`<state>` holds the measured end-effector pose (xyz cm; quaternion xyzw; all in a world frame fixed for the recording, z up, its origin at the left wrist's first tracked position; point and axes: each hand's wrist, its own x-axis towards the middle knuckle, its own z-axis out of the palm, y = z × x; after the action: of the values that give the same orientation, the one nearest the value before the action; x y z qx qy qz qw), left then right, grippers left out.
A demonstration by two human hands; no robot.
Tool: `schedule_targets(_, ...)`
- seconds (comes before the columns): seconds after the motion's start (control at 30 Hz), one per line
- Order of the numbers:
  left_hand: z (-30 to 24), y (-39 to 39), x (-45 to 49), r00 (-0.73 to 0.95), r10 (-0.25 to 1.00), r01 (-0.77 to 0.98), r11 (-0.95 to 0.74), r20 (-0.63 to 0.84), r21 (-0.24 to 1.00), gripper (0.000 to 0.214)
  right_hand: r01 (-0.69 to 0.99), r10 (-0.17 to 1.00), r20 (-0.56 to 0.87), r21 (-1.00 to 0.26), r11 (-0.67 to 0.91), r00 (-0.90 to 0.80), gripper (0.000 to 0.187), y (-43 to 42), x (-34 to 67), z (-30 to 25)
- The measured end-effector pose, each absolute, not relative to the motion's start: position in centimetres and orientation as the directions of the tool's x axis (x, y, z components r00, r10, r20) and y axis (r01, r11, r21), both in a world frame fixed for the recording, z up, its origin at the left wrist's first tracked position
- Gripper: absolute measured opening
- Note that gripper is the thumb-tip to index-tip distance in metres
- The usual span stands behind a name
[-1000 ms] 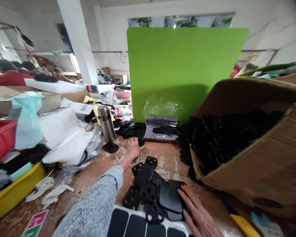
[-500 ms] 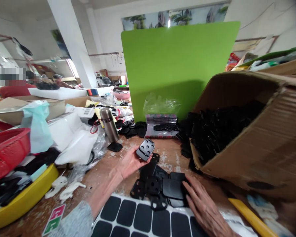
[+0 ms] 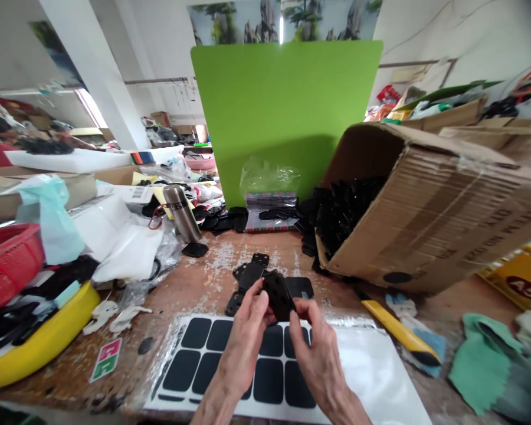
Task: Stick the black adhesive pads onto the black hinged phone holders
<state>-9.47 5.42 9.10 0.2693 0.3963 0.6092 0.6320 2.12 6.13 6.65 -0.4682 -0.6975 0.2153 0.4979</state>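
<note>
Between my two hands is a dark rounded plate with holes [image 3: 278, 295], held tilted above the front of the table. My left hand [image 3: 243, 336] is closed on its left side, and my right hand [image 3: 317, 348] pinches its lower right corner. Just behind lie more black plates [image 3: 251, 275] in a loose pile, partly hidden by the held one. Under my hands lies a white sheet [image 3: 358, 366] bearing rows of black rounded-square stickers [image 3: 268, 381].
A tipped cardboard box [image 3: 425, 206] full of black parts stands at right, near a yellow-handled tool [image 3: 400, 330] and a green cloth [image 3: 482, 360]. At left are a steel flask [image 3: 181, 215], a yellow basin [image 3: 48, 336] and a red basket [image 3: 11, 254]. A green board [image 3: 287, 106] rises behind.
My left hand has brought its black plate back toward me over the sheet. My right hand has left the pile and now grips the plate too. The view has turned right.
</note>
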Motion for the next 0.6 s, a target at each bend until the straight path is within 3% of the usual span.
schedule_targets(0.13, 8.6, 3.6, -9.5, 0.026, 0.978, -0.531, 0.189, -0.207, 0.826, 0.044, 0.550, 0.654, 0.726, -0.464, 0.695, -0.214, 0.037, 3.8, 2.7, 5.2)
schedule_targets(0.23, 8.4, 2.2, -9.7, 0.087, 0.970, -0.587, 0.233, -0.226, 0.776, 0.043, 0.533, 0.604, 0.740, -0.397, 0.747, -0.296, 0.049, 2.7, 3.2, 4.6)
schedule_targets(0.33, 8.5, 1.1, -9.9, 0.110, 0.965, -0.542, 0.261, -0.240, 0.799, 0.045, 0.530, 0.587, 0.711, -0.349, 0.773, -0.387, 0.054, 2.2, 3.7, 3.8)
schedule_targets(0.5, 8.5, -0.6, -10.2, 0.153, 0.944, -0.491, 0.329, -0.292, 0.807, 0.041, 0.420, 0.577, 0.687, -0.410, 0.810, -0.441, 0.055, 1.1, 4.8, 3.6)
schedule_targets(0.6, 8.0, -1.4, -10.5, 0.188, 0.925, -0.496, 0.379, -0.329, 0.782, 0.035, 0.440, 0.696, 0.581, -0.540, 0.718, -0.422, 0.043, 0.9, 6.0, 5.2)
